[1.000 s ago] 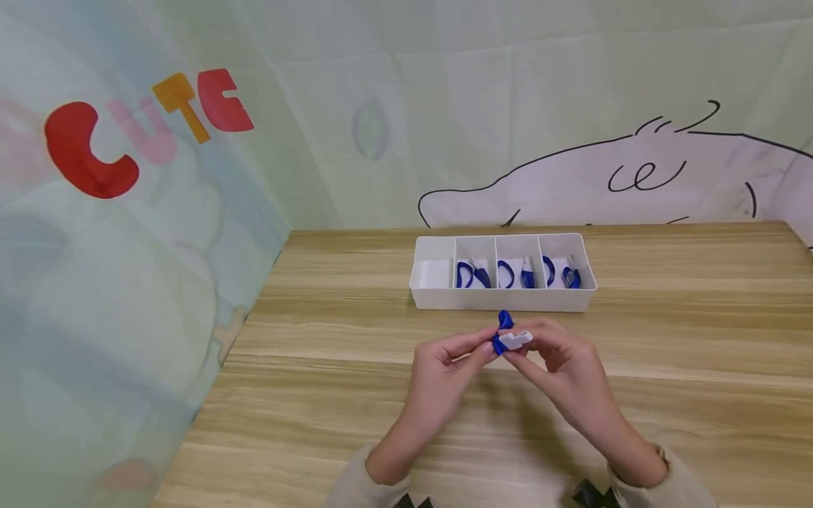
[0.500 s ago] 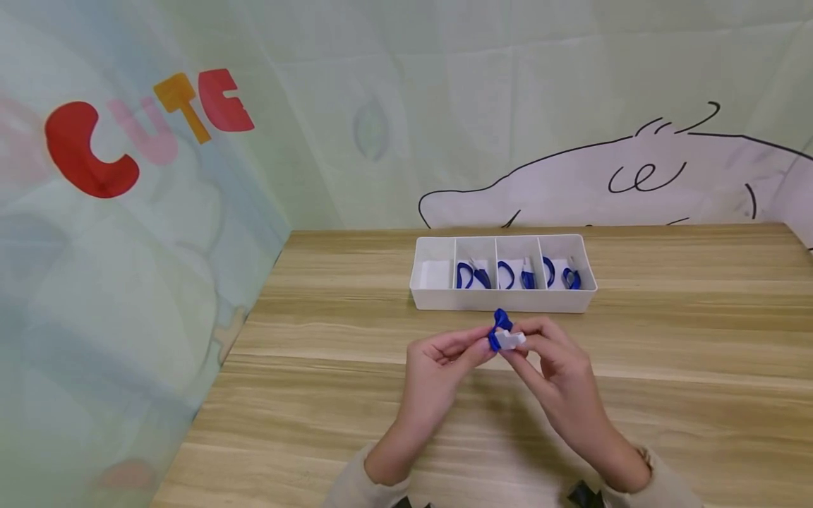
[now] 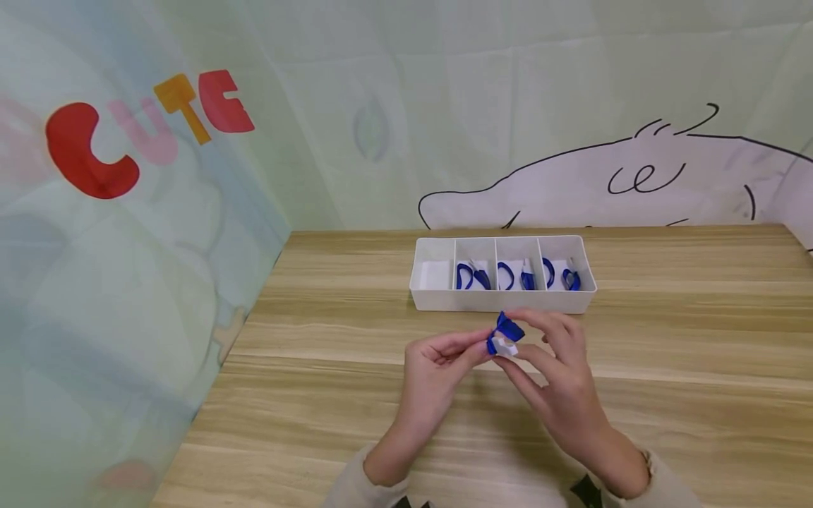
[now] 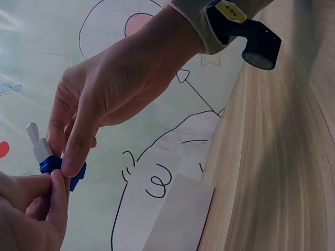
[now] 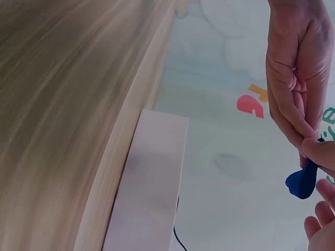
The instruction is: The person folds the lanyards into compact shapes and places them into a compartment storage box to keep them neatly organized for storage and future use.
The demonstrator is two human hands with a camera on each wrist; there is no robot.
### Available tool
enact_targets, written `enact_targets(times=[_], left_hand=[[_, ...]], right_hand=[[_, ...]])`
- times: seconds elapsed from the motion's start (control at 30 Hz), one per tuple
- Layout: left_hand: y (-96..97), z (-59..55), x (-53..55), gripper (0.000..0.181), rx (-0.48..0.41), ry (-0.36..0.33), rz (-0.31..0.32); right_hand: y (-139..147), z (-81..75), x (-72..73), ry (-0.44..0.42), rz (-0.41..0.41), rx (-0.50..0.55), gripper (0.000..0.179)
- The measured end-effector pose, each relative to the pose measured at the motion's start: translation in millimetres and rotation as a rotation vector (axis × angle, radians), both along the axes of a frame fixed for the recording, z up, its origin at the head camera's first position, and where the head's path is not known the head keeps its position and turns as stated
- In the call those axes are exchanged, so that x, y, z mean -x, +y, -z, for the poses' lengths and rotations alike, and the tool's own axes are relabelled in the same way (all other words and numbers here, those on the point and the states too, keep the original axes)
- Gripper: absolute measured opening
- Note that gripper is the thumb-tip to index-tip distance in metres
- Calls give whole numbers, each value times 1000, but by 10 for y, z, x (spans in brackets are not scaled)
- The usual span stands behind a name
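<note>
Both hands hold one small blue, ribbon-like piece (image 3: 510, 328) with a white plastic part (image 3: 504, 347), raised in front of the box. My left hand (image 3: 438, 381) pinches its blue left end between thumb and fingertips. The fingers and thumb of my right hand (image 3: 565, 388) are bent around its other side, one fingertip at the upper blue flap. In the left wrist view the white part (image 4: 36, 144) sticks out as a narrow stem above the blue, and the right thumb (image 4: 76, 157) lies against the blue. In the right wrist view a blue fold (image 5: 302, 183) hangs below the fingertips.
Behind the hands stands a long white divided box (image 3: 502, 301). Blue loops (image 3: 506, 274) and blue pieces with pale tips (image 3: 528, 275) lie in three of its compartments; the leftmost shows its bare floor. A printed cloth (image 3: 394, 120) hangs behind the wooden table (image 3: 317, 395).
The piece has shifted slightly left. The right fingers have spread, one rising to the upper blue part, which now fans out to the right. The white part has tipped downward. The box stayed put.
</note>
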State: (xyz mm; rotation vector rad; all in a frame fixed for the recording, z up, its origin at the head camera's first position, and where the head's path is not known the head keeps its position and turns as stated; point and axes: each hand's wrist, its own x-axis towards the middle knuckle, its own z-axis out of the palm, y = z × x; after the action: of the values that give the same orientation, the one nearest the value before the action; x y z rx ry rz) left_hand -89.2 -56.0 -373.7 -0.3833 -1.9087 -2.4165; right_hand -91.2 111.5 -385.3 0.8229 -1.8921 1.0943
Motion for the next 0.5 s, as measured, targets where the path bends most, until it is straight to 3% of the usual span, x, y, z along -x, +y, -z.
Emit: enact_targets(times=[0.17,0.5], left_hand=[[3,5,1,17,18,21,3],[12,7,-3,15,61,61,-14]], right_hand=[[-5,-22,-3,48,-37,-5,34],[-14,-42,-5,120,-17,-20,35]])
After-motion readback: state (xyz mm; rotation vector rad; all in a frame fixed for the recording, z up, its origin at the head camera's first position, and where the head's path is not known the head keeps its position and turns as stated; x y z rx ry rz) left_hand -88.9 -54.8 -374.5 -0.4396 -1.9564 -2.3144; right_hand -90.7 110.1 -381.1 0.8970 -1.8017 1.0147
